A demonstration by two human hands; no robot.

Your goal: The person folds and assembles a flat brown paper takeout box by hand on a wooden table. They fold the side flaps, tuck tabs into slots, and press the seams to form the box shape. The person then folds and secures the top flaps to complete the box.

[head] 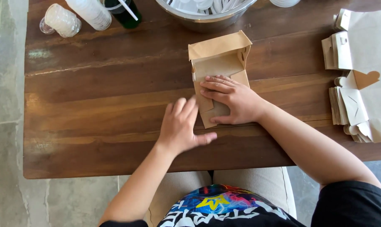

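At the left of the pair, your left hand (183, 126) rests flat on the dark brown wooden desk (94, 109), fingers spread and released, grasping nothing; its fingertips lie just beside the lower left edge of the half-folded brown paper carton (217, 63). That carton lies up and to the right of this hand, its long axis running away from you, tilted a little, with the open flap at the far end and the flattened end near you. Farther right, your right hand (232, 100) is the nearer one: it lies palm-down on the carton's near half, fingers pointing left, pressing it to the desk rather than gripping it. Well apart at the desk's right edge sits a stack of flat unfolded paper cartons (345, 101).
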